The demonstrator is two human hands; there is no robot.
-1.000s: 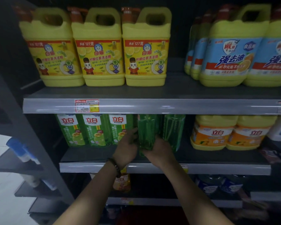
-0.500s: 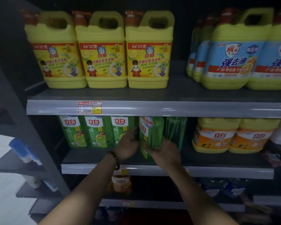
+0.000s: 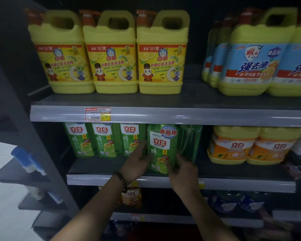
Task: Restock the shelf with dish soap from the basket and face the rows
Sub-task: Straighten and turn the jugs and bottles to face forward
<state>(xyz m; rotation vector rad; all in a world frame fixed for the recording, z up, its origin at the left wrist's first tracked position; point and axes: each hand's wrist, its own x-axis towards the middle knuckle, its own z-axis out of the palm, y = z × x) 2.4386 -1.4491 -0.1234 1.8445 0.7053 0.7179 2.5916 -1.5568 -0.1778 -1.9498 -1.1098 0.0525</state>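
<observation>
A green dish soap bottle [image 3: 161,146] stands at the front of the middle shelf [image 3: 163,182], its label facing me. My left hand [image 3: 137,164] grips its left side and my right hand [image 3: 181,168] grips its lower right side. Three matching green bottles [image 3: 104,140] stand in a row to its left with labels forward. Just right of it another green bottle [image 3: 189,141] shows its edge, no label visible. The basket is out of view.
Yellow jugs [image 3: 111,54] fill the top shelf's left; blue-labelled jugs [image 3: 257,58] stand at its right. Orange-labelled jugs [image 3: 250,146] sit right on the middle shelf. A small orange bottle [image 3: 131,197] and blue items [image 3: 233,202] sit on the lower shelf. A dark upright [image 3: 33,145] stands left.
The green bottle between my hands has turned from edge-on to label facing forward. Both hands stayed on its sides. The view shifted slightly downward.
</observation>
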